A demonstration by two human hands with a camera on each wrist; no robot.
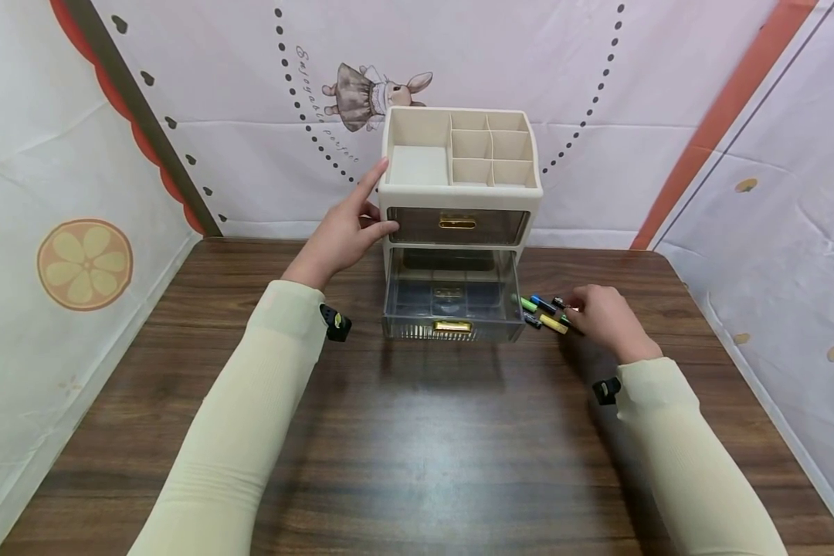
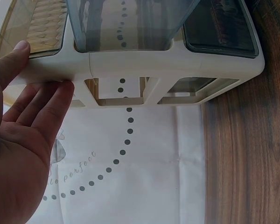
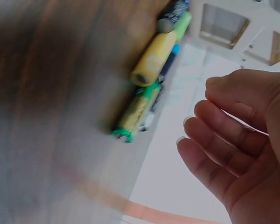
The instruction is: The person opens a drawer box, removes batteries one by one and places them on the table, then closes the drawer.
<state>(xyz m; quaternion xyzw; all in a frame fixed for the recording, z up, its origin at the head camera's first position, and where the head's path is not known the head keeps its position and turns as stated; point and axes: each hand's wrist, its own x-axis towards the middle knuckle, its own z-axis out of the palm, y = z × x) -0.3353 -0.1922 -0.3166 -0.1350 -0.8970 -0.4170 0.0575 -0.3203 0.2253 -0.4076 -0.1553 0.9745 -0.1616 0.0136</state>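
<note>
A person's left hand [image 1: 340, 235] holds the left side of a cream drawer box [image 1: 459, 197], thumb on its front, fingers along its side. Below and right of that grip, a see-through drawer [image 1: 417, 330] juts out. The right hand [image 1: 605, 316], loosely curled, thumb and fingertips slightly parted, holds nothing; just left of its fingertips, batteries [image 1: 553, 323] lie clustered on the table [image 1: 417, 448].

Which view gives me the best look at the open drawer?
The head view: it shows the open drawer from front and above, gold handle and inside visible. The left wrist view shows its see-through side, cut off at the top. The right wrist view catches some cabinet, but no clear drawer.
</note>
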